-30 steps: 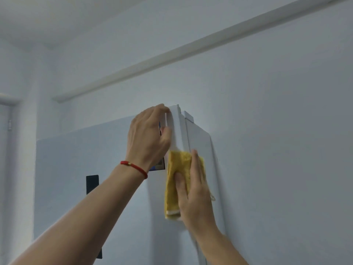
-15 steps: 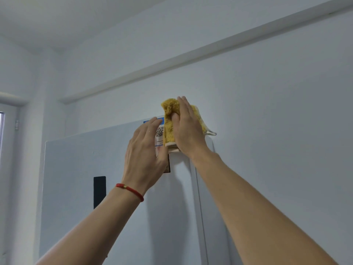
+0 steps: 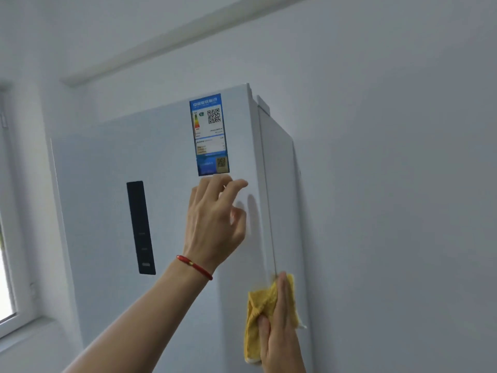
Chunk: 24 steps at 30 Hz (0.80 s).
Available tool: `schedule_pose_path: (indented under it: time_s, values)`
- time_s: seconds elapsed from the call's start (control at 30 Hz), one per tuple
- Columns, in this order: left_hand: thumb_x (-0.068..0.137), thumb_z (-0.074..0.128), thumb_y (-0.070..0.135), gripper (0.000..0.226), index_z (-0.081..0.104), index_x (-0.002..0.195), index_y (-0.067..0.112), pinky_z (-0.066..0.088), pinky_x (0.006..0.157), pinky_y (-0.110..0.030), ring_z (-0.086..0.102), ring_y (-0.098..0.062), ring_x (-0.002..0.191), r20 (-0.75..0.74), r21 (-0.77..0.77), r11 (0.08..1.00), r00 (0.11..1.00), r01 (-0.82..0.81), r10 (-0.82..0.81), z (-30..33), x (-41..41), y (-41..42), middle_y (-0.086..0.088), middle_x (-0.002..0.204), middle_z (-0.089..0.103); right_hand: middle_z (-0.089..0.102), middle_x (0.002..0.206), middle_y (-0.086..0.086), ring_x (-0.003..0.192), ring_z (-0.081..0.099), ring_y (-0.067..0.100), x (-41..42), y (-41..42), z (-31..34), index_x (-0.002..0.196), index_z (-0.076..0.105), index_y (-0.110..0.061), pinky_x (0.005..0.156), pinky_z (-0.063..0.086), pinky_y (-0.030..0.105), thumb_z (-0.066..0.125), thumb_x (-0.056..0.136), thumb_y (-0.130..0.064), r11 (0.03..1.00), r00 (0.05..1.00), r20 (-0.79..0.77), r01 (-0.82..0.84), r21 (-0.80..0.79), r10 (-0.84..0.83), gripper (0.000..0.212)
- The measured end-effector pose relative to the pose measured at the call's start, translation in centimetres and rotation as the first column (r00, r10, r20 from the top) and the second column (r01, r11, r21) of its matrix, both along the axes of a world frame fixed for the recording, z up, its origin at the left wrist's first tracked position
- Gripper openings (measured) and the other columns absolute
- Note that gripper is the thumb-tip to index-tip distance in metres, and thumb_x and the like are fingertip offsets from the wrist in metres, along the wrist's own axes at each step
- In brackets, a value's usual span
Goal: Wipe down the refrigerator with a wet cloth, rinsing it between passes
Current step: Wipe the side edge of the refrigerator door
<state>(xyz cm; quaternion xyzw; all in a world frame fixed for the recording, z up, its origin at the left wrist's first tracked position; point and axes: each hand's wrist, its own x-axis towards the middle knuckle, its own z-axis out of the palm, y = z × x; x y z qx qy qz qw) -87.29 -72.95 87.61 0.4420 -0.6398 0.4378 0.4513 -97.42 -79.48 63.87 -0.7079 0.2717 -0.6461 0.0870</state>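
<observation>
A tall white refrigerator (image 3: 107, 200) fills the middle of the view, with a blue energy label (image 3: 209, 134) near its top right corner and a dark vertical control panel (image 3: 141, 227) on the door. My right hand (image 3: 279, 329) presses a folded yellow cloth (image 3: 255, 310) flat against the door's right edge, low in the frame, fingers straight. My left hand (image 3: 215, 219), with a red cord at the wrist, hovers just below the label with loosely spread fingers, holding nothing.
A plain white wall (image 3: 390, 184) runs close along the refrigerator's right side. A white beam (image 3: 166, 41) crosses high on the wall. A window frame (image 3: 10, 305) stands at the far left.
My right hand has dragged the cloth from the refrigerator's top corner down along the door's right edge. My left hand has dropped from the label to just beneath it.
</observation>
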Motion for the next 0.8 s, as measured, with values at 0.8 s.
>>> schedule_pose_path:
  time_s: [0.8]
  values:
    - [0.076, 0.053, -0.003, 0.053, 0.068, 0.126, 0.003, 0.040, 0.106, -0.049, 0.053, -0.038, 0.128, 0.358, 0.265, 0.939, 0.926, -0.221, 0.117, -19.8, -0.8, 3.1, -0.018, 0.142, 0.058, -0.013, 0.171, -0.011, 0.159, -0.004, 0.012, -0.3, 4.6, -20.0, 0.156, -0.018, -0.042, 0.129, 0.011, 0.045, 0.036, 0.108, -0.044, 0.780, 0.996, 0.018, -0.083, 0.620, 0.091, 0.071]
